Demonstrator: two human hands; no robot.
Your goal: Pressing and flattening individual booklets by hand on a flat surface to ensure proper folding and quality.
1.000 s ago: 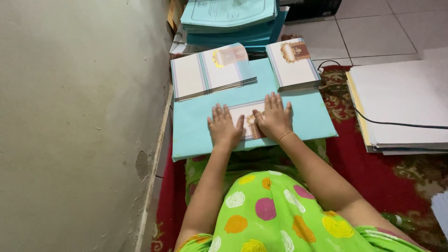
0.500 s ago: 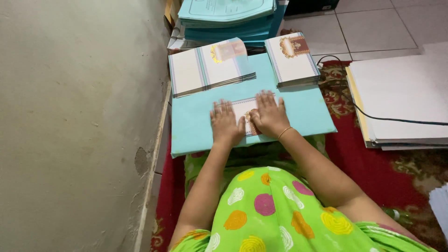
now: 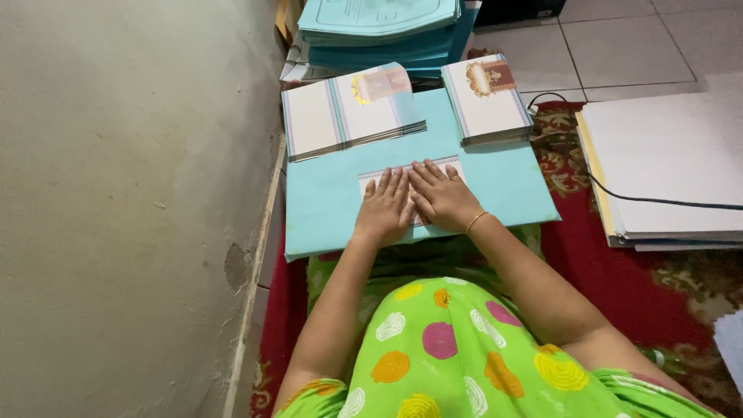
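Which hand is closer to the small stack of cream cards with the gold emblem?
The right hand: the small stack of cream cards with the gold emblem lies ahead of it. The left hand rests beside it, farther away.

The person wears a bright green garment (image 3: 464, 364) printed with large round spots in pink, orange, yellow and white, several drawn as swirls or concentric rings. Its short sleeves end high on the upper arms, well back from the fingers, leaving both forearms bare. A thin gold-coloured bracelet (image 3: 475, 222) circles the wrist of the right hand (image 3: 443, 197), just behind the knuckles. The left hand (image 3: 385, 207) carries no visible jewellery; its fingers (image 3: 387, 184) are bare.
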